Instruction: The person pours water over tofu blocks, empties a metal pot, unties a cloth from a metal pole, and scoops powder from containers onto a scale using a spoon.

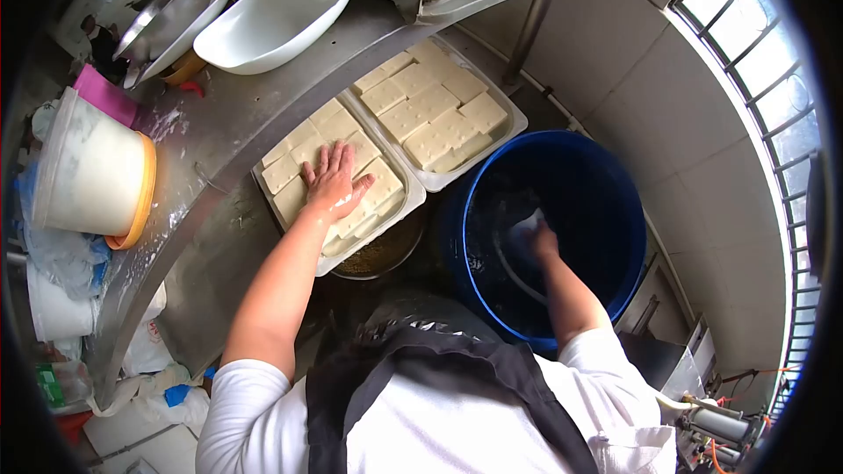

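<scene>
My left hand [335, 183] rests with spread fingers on pale, tofu-like blocks [305, 142] that fill the nearer tray [414, 197]. A second tray [520, 119] beside it holds more such blocks [430, 103]. My right hand [543, 239] reaches down inside a large blue barrel [639, 237]. At its fingers is something pale and rounded, perhaps a bowl or dipper [518, 237], partly hidden in the dark interior. The right fingers are bent around its edge, though the grip is blurred.
A metal counter [263, 110] curves along the left, bearing a white basin [277, 22], stacked bowls [189, 22] and a plastic tub [92, 167]. Below the nearer tray is a round pan [382, 254]. A tiled wall [711, 149] and barred window [773, 70] stand right.
</scene>
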### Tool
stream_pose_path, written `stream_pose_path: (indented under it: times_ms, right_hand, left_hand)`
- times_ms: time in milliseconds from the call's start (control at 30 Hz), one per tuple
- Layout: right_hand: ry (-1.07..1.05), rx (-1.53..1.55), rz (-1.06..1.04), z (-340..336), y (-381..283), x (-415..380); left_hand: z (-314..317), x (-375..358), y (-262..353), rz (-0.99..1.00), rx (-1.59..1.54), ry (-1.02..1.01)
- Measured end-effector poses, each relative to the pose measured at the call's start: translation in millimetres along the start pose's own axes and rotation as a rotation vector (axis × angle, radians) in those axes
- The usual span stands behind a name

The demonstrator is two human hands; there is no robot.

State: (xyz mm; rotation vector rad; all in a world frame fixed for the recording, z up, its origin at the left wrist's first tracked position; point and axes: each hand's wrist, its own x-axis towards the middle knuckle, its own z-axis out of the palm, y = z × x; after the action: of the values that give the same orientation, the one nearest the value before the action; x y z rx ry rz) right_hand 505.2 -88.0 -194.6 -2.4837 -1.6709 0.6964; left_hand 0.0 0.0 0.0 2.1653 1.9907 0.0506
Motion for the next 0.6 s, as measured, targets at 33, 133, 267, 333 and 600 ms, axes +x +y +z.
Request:
stream_pose_path:
  times_ms: [33, 133, 267, 333, 600]
  right_hand:
    - [0.065, 0.138, 0.032, -19, 10, -3]
    - [0.234, 0.361, -0.001, -41, 4, -35]
    - [0.316, 0.360, -0.143, -176, -55, -91]
    - [0.433, 0.293, -0.347, -213, -79, -100]
    - [0.405, 0.048, -0.853, -328, -211, -108]
  left_hand:
    - [0, 2, 8, -0.012, 0.007, -0.025]
    - [-20, -5, -12, -0.027, 0.029, -0.082]
    - [-13, 20, 7, -0.010, -0.136, 0.007]
    - [-7, 41, 24, 0.040, -0.204, 0.112]
    - [-3, 137, 120, 0.199, -0.119, 0.091]
